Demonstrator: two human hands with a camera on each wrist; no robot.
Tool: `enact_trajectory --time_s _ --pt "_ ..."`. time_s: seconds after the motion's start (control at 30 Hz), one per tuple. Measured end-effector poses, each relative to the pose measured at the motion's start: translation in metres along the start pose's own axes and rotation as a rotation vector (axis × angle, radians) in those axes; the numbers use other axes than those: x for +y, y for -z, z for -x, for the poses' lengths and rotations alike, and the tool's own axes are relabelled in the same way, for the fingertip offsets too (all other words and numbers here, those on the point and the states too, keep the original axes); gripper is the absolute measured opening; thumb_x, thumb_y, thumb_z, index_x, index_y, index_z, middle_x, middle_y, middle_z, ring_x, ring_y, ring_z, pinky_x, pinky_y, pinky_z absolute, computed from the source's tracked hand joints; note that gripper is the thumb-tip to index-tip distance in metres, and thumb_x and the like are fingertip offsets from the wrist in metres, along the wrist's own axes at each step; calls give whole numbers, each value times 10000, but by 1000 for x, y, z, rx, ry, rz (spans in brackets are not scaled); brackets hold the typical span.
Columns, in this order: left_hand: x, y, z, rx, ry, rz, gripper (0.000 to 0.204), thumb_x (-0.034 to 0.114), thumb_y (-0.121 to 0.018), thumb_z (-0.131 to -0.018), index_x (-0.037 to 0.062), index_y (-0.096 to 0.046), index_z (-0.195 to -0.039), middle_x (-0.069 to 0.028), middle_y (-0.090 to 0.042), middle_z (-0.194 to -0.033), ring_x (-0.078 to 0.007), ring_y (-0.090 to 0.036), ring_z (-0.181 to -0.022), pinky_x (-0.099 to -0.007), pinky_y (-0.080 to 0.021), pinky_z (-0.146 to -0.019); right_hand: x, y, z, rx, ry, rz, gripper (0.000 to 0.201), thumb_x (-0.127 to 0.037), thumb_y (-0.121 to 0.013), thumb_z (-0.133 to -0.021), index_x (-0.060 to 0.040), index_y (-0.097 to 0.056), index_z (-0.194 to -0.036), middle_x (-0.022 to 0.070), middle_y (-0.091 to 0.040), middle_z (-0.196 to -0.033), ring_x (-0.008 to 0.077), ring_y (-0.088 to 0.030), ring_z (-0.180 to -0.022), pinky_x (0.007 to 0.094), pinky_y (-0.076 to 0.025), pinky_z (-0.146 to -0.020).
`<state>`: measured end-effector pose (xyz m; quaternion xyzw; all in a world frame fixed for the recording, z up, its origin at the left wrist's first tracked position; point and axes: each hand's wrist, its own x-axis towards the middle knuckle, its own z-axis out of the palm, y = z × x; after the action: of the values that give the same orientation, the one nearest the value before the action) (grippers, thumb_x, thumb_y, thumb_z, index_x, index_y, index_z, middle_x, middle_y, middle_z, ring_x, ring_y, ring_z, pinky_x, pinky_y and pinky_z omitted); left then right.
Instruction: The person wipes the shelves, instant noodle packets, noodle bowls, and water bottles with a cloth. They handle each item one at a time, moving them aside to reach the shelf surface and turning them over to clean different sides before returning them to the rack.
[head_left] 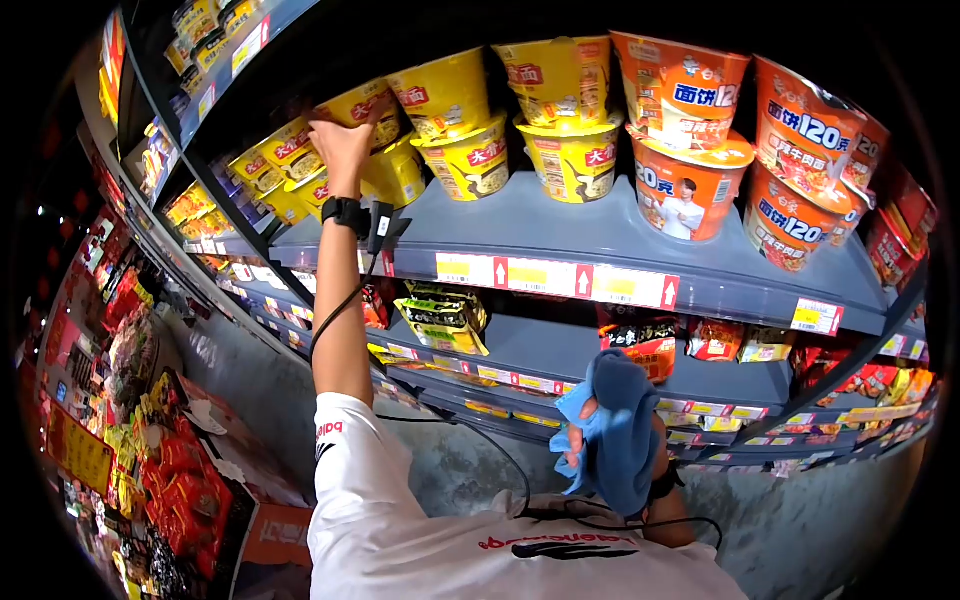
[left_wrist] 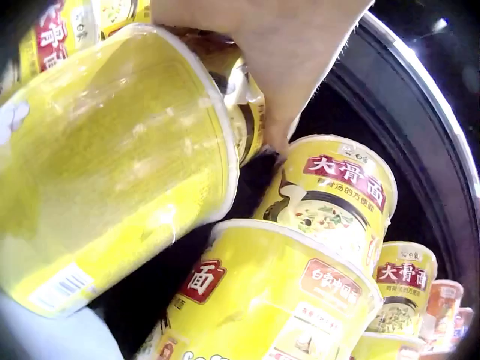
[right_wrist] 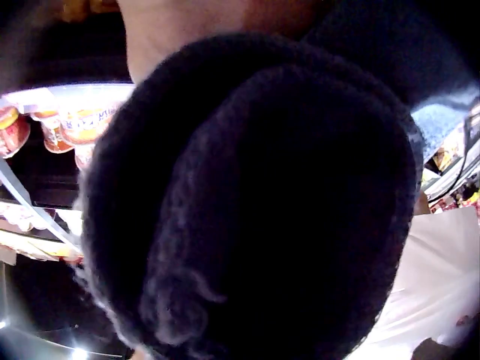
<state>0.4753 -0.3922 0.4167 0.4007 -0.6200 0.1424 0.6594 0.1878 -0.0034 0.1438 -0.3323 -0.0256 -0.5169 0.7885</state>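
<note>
My left hand [head_left: 343, 150] reaches in among yellow instant noodle tubs at the shelf's left end, right at an upper tub [head_left: 362, 103]. In the left wrist view, the hand [left_wrist: 259, 45] comes down behind a large yellow tub [left_wrist: 112, 165], its thumb beside another tub [left_wrist: 330, 187]. The other fingertips are hidden, so I cannot tell whether they grip a tub. Lower down, in front of the body, my right hand [head_left: 577, 436] holds a bunched blue cloth [head_left: 622, 430], fingers showing at its left side. A dark, fuzzy fabric shape [right_wrist: 300, 210] fills most of the right wrist view.
Orange noodle tubs [head_left: 690, 110] stand stacked two high to the right on the same grey shelf [head_left: 560, 235]. Price labels [head_left: 540, 276] line its front edge. Bagged noodles [head_left: 443, 318] lie on the shelf below. A cable [head_left: 500, 455] runs from the left wrist across the body.
</note>
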Motion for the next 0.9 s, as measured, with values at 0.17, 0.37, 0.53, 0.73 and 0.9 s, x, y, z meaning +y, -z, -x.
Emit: enact_trajectory --time_s 0.17,0.37,0.53,0.73,0.9 --pt "29 26 20 160 -213 -231 931 433 -848 -814 -128 -413 -1416 -317 -519 -1348 -457 -507 -1257 -482 -422 -1073 0 7 16 197 -1 -4 789 -650 -531 -937 38 -529 -1323 271 -634 -1112 386 -659 -1020 486 -524 -933" --pt "119 21 16 -202 -457 -209 666 463 -828 -799 4 -670 -1255 -262 -595 -1269 -417 -569 -1178 -463 -508 -966 -5 -17 -2 349 34 12 782 -672 -551 -930 24 -517 -1283 262 -651 -1072 369 -669 -982 473 -536 -893" --pt "123 5 32 -345 -363 -310 868 568 -853 -749 -64 -597 -1285 -298 -584 -1247 -412 -584 -1138 -472 -494 -944 -5 -21 4 455 0 184 701 -626 -520 -970 15 -528 -1253 262 -653 -1046 372 -658 -931 457 -538 -874" --pt "106 0 42 -29 -503 -43 825 438 -939 -690 -37 -530 -1227 -257 -532 -1185 -406 -573 -1021 -463 -497 -890 4 -7 18 438 39 156 713 -637 -463 -981 16 -527 -1260 244 -620 -1055 356 -635 -981 448 -529 -871" --pt "110 8 38 -19 -584 12 717 344 -963 -676 -18 -541 -1129 -169 -595 -1062 -359 -599 -991 -455 -511 -847 11 -9 11 298 99 62 720 -626 -426 -979 26 -509 -1275 228 -620 -1068 324 -633 -967 425 -529 -915"
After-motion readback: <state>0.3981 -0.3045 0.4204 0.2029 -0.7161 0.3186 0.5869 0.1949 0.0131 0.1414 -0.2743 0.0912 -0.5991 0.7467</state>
